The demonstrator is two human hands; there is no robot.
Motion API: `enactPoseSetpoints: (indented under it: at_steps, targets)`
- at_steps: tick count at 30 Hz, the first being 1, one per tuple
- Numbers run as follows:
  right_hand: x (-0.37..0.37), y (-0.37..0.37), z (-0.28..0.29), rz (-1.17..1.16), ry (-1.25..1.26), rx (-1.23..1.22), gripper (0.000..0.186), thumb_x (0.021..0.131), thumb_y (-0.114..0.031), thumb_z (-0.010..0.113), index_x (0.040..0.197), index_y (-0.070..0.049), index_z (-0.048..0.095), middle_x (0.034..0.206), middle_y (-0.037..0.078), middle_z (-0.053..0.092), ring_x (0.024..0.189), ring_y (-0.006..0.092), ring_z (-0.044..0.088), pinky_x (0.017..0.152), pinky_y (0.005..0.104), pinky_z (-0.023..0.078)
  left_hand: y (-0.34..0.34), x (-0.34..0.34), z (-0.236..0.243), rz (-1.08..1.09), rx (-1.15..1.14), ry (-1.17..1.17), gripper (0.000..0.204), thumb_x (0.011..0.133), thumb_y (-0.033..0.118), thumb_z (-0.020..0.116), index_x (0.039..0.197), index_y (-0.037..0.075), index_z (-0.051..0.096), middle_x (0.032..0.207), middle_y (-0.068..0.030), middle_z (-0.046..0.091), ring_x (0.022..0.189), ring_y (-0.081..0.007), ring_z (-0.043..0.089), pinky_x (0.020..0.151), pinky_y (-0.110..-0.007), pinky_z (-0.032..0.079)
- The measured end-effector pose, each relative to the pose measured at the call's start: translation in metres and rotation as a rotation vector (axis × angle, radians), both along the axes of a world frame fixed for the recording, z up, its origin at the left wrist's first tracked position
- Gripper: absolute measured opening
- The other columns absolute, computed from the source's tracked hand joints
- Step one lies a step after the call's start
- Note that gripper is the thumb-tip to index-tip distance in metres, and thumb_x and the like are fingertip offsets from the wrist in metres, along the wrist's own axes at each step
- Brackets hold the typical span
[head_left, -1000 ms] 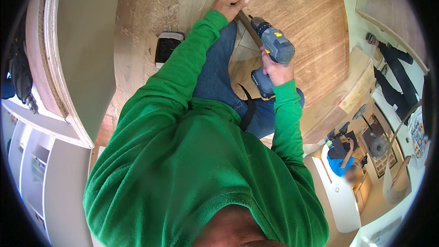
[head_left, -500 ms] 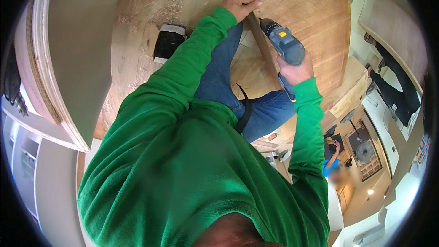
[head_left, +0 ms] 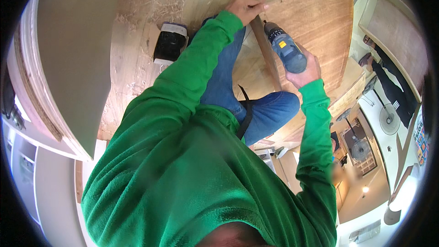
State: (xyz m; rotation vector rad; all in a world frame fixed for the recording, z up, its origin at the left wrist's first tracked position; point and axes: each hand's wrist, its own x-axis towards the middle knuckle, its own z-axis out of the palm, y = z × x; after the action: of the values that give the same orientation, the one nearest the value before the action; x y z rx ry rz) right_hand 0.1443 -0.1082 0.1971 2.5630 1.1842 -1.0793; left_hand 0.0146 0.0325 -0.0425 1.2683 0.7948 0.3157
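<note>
My right hand (head_left: 307, 69) grips a blue-grey cordless drill (head_left: 289, 51) with a yellow patch on its body. The drill's chuck points away from me, over the near corner of a curved wooden panel (head_left: 315, 23). Its tip appears just short of my left fingers; whether it touches the wood I cannot tell. At that corner, my left hand (head_left: 244, 8) is closed in a pinch at the panel's raised edge strip (head_left: 265, 48). Anything between those fingertips is too small or hidden to make out. The drill's handle is mostly hidden behind its body and my hand.
A black block-like thing with white ends (head_left: 171, 43) lies on the wooden floor (head_left: 137, 41) to the left, near wood shavings. A large curved board (head_left: 77, 55) stands at far left. Standing fans (head_left: 360, 148) and a person's dark-trousered legs (head_left: 388, 80) show at right.
The drill has tilted and turned slightly, and my right hand has shifted a little right. My left hand stays pinched at the panel corner. The whole view has shifted slightly.
</note>
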Motion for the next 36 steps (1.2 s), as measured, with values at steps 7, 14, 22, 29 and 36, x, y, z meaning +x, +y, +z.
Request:
enactPoseSetpoints:
  at_steps: [7, 14, 22, 29, 36]
  targets:
    - [-0.026, -0.063, -0.031, -0.665, 0.413, 0.377, 0.037, 0.088, -0.003, 0.076, 0.124, 0.002, 0.069, 0.092, 0.008, 0.074, 0.07, 0.0161, 0.067, 0.061, 0.0344, 0.056, -0.004, -0.006, 0.005, -0.024, -0.007, 0.08, 0.078, 0.089, 0.057, 0.085, 0.147, 0.008, 0.068, 0.104, -0.0166, 0.081, 0.093, -0.0262, 0.076, 0.088, -0.039, 0.06]
    - [-0.118, -0.124, -0.011, -1.283, 0.547, 0.567, 0.027, 0.096, -0.001, 0.071, 0.121, 0.005, 0.067, 0.08, 0.007, 0.062, 0.056, 0.0145, 0.056, 0.05, 0.0313, 0.049, -0.017, -0.017, 0.023, -0.087, 0.169, 0.28, 0.083, 0.081, 0.044, 0.096, 0.144, -0.001, 0.068, 0.098, -0.0104, 0.079, 0.085, -0.0143, 0.07, 0.078, -0.03, 0.057]
    - [-0.144, -0.179, -0.007, -1.415, 0.548, 0.805, 0.026, 0.097, -0.002, 0.073, 0.122, 0.004, 0.068, 0.076, 0.005, 0.062, 0.057, 0.0144, 0.058, 0.05, 0.0312, 0.05, -0.004, 0.003, -0.003, -0.03, 0.409, 0.268, 0.075, 0.079, 0.038, 0.093, 0.141, 0.002, 0.071, 0.113, -0.0142, 0.08, 0.094, -0.0186, 0.073, 0.083, -0.034, 0.06]
    - [-0.144, -0.215, -0.007, -1.478, 0.638, 0.951, 0.026, 0.097, -0.01, 0.074, 0.122, -0.003, 0.068, 0.072, 0.003, 0.057, 0.056, 0.0162, 0.056, 0.054, 0.0346, 0.051, -0.002, -0.027, -0.009, 0.145, -0.044, 0.264, 0.055, 0.086, 0.036, 0.086, 0.134, 0.009, 0.078, 0.127, -0.0175, 0.079, 0.118, -0.0277, 0.074, 0.104, -0.036, 0.056]
    - [-0.134, -0.254, -0.021, -1.562, 0.83, 1.093, 0.027, 0.098, -0.013, 0.072, 0.123, -0.005, 0.066, 0.072, 0.001, 0.055, 0.059, 0.016, 0.056, 0.057, 0.0367, 0.053, -0.006, -0.007, -0.023, 0.191, 0.304, 0.134, 0.041, 0.096, 0.04, 0.081, 0.129, 0.016, 0.081, 0.123, -0.016, 0.08, 0.113, -0.0251, 0.075, 0.102, -0.036, 0.056]
